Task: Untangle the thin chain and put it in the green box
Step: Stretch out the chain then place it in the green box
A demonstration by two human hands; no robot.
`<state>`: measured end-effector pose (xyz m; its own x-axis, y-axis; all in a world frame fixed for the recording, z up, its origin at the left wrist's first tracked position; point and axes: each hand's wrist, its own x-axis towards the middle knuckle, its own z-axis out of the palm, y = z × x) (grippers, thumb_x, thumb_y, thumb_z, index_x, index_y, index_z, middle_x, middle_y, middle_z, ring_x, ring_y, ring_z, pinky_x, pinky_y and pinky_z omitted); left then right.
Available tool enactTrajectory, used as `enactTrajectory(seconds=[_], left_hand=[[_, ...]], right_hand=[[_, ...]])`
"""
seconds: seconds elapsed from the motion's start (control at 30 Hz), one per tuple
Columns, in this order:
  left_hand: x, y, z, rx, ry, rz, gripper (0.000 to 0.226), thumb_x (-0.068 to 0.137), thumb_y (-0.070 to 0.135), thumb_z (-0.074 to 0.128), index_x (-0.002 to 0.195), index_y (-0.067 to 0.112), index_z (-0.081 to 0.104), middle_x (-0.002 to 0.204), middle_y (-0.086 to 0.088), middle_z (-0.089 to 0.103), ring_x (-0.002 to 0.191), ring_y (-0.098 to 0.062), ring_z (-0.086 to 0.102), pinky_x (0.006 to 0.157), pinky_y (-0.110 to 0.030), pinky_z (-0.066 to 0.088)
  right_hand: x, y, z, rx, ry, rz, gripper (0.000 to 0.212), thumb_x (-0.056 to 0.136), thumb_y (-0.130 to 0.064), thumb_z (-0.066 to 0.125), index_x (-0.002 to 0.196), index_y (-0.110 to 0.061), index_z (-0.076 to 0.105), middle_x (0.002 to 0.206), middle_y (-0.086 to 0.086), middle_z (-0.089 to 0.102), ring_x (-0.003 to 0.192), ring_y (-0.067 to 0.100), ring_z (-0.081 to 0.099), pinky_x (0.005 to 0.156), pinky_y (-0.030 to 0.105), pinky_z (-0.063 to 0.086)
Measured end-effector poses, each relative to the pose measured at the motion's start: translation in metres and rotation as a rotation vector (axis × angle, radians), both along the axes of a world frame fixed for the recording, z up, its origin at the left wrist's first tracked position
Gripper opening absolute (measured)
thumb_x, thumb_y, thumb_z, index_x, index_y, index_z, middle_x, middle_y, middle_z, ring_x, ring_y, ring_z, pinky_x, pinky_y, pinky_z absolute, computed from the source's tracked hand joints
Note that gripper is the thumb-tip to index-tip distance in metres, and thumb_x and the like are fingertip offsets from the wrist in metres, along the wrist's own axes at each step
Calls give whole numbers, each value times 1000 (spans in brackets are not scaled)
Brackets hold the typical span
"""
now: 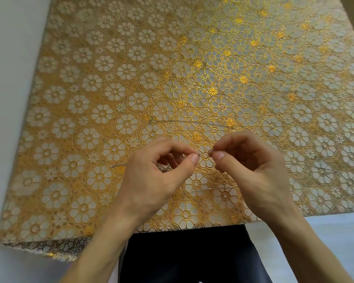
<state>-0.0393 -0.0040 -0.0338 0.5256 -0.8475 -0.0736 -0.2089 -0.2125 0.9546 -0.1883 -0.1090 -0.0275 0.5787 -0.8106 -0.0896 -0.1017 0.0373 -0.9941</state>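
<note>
Head view: curled left hand (151, 176) and right hand (251, 170) pinch thin chain (205, 153).

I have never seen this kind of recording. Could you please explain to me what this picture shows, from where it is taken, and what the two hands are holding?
There is no machine here: a person works with two bare hands. The one picture comes from a camera worn on the head, looking forward and down. The left hand and the right hand each pinch a thin chain, with a short stretch of it between them. More of it lies loose on the gold flowered tablecloth. The dark clothing at the bottom is the person's own.
</note>
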Motion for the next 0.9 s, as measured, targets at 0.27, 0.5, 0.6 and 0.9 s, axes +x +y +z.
enactTrajectory(seconds=[0.27,0.5,0.6,0.9], left_hand=[[-1,0,4,-25,-39,34,15,79,45,72,85,33,76,84,9,69,77,-15,65,68,-30,52],[0,0,10,-48,-100,6,8,79,31,78,86,35,75,84,10,68,78,-16,66,67,-22,50],[1,0,9,-54,-127,-1,8,80,30,78,87,32,76,82,10,66,75,-14,65,68,-13,45],[3,-2,5,-75,-150,-27,11,80,27,78,90,31,76,84,15,67,75,-14,65,70,-14,47]], right_hand=[[0,2,1,3,-15,24,14,81,-10,70,83,-23,69,80,0,71,73,15,64,66,35,53],[1,0,-2,-24,45,75,14,82,-15,69,87,-28,71,84,0,70,81,28,66,73,52,55],[1,-1,-2,-10,62,91,11,83,-18,69,90,-26,74,82,-3,70,80,24,66,75,50,56],[5,-2,-1,-44,105,147,6,85,-25,70,87,-28,75,74,-4,69,71,24,63,65,37,52]])
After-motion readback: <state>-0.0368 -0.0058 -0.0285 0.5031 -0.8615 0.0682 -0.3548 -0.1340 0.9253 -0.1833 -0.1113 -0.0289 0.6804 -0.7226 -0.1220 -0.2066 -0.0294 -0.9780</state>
